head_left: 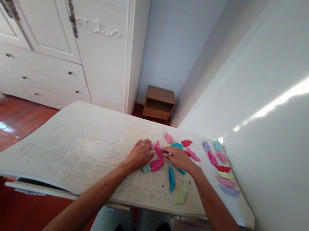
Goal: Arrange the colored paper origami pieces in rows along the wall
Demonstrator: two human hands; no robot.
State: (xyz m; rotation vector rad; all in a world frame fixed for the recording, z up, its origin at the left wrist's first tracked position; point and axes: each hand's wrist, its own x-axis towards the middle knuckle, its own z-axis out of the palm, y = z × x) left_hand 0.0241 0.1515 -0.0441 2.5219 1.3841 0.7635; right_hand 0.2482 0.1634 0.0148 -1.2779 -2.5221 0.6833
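My left hand (140, 155) lies palm down on the white table, a ring on one finger. Its fingers are stretched out, thumb apart, beside a bright pink folded paper piece (158, 151). From the other side, my right hand (178, 157) reaches that piece with its fingertips pinched together at the edge; the exact contact is partly hidden. A second magenta folded piece (156, 165) sits just below, overlapping it or touching it. A pale blue folded piece (146, 167) shows by my left wrist. Near my right forearm lie a blue folded piece (171, 179) and a light green one (182, 193).
More folded pieces lie beyond my right hand, including a red one (186, 143). Several others form a column along the table's right side, such as a lavender one (228, 190). A white wardrobe (105, 57) and a small brown cabinet (160, 102) stand behind the table (50, 146).
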